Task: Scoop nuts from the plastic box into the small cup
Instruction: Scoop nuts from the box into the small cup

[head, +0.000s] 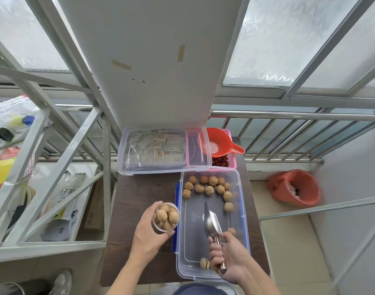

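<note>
R hand [231, 256] grips scoop [212, 222] – nuts [210, 187] beyond.

On the surface [139, 192], the box [242, 209] lies right of the cup [166, 217]; nuts [209, 189] crowd its far end, scoop [212, 223] inside. Behind it lies a lid [164, 151] with a funnel [219, 146] to its right.

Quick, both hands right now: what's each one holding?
Left hand: closed around the small cup, which has nuts in it.
Right hand: closed on the metal scoop handle, over the plastic box.
</note>
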Demonstrator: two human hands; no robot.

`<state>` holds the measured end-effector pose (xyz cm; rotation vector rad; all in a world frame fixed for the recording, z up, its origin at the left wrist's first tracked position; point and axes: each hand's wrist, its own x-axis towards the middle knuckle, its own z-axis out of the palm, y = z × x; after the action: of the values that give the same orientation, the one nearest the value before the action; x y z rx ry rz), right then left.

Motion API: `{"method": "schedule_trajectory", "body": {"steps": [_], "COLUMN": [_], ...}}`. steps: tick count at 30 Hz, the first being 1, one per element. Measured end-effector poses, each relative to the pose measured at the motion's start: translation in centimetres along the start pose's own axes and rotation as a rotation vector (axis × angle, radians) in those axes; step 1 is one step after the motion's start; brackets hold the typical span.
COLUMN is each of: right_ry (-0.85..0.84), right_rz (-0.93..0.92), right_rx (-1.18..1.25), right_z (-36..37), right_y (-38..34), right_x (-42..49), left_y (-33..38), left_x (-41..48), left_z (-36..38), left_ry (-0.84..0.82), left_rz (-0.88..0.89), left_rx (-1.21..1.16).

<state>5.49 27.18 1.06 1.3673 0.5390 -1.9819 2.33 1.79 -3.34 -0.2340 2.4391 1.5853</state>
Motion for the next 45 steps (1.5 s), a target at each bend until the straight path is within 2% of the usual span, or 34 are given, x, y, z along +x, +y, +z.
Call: {"method": "schedule_trajectory", "body": {"steps": [2,5,10,14,19,25,33,37,41,45], "right_ry": [0.019,0.119,0.175,0.277,0.348,0.345,0.347,0.266,0.173,0.24], "right_rz": [-0.039,-0.1,-0.156,-0.257,-0.316,-0.363,-0.461,-0.487,-0.516,-0.622], "right_rx": [0.098,0.11,-0.017,-0.248,-0.375,-0.481,-0.838,-1.064,-1.176,-1.414], "right_z": [-0.7,-1.8,-1.9,-1.6,-1.5,-2.5,-2.6,-0.3,2.7,4.6], "right_y": [0.4,-0.7,-5.0,-7.6,-7.7,-4.8,-3.4,-2.4,-0.8,0.1], "right_x": [2.0,4.6,7.5,9.4,10.3,7.4,1.1,-2.9,-4.7,-4.0], "left_y": [-0.1,-0.3,-0.1,0.3,0.2,-0.1,-0.2,-0.1,-0.1,0.5], "left_x": [0.3,0.6,0.9,0.8,0.3,0.1,0.3,0.1,-0.3,-0.4], "left_z": [-0.1,-0.3,-0.3,-0.5,-0.9,-0.8,-0.2,-0.2,-0.1,-0.2], "left_ry": [-0.007,-0.025,-0.02,-0.027,-0.013,-0.011,-0.035,-0.033,-0.02,-0.013], "left_rz": [-0.003,-0.007,-0.01,-0.004,-0.036,-0.022,0.005,0.016,0.026,0.024], "left_rx": [0.014,0.031,0.034,0.063,0.067,0.054,0.052,0.048,0.028,0.019]}}
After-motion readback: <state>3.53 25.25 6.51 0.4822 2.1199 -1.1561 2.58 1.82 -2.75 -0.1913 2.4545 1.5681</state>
